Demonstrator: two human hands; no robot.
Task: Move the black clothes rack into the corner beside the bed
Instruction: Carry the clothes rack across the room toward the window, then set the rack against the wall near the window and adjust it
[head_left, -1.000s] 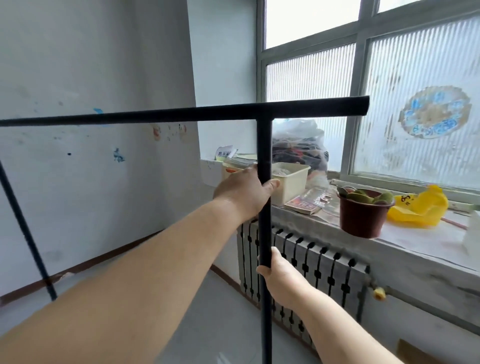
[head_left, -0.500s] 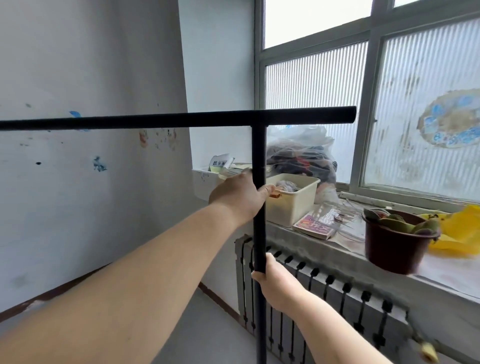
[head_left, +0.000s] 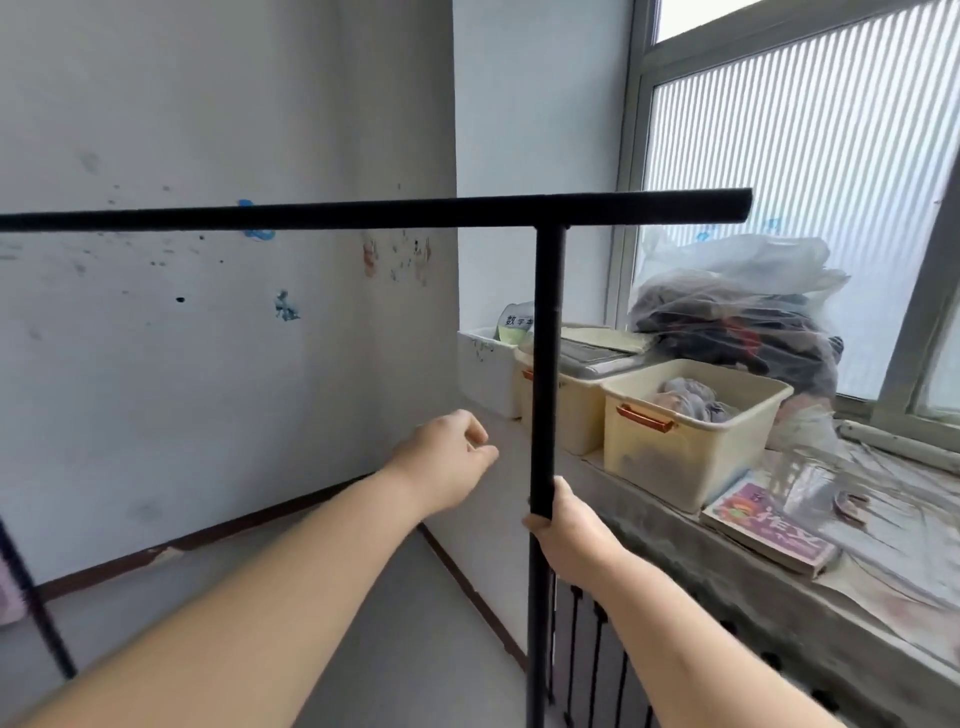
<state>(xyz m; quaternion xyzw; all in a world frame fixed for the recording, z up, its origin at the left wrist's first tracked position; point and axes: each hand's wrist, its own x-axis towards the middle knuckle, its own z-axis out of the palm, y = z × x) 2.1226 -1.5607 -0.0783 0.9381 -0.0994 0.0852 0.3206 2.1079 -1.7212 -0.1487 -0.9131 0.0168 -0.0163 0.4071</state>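
The black clothes rack of thin metal tubing (head_left: 545, 364) stands on the grey floor near the room's corner, its upright post just in front of the dark ribbed radiator (head_left: 597, 670) and the concrete windowsill (head_left: 727, 561), its top bar running level to the left past the marked white wall (head_left: 182, 338). It looks stiff and fairly light but long and top-heavy, so it would likely swing or twist if steered from one point; the smooth painted tube may slip in a loose grasp. The upright, below the T-joint, seems the soundest place to hold, one hand high and one low.

The right hand (head_left: 569, 525) is wrapped tight round the post at mid-height, forearm reaching forward and up. The left hand (head_left: 449, 457) is off the rack, just left of the post, fingers loosely curled on nothing. No bed is in view.
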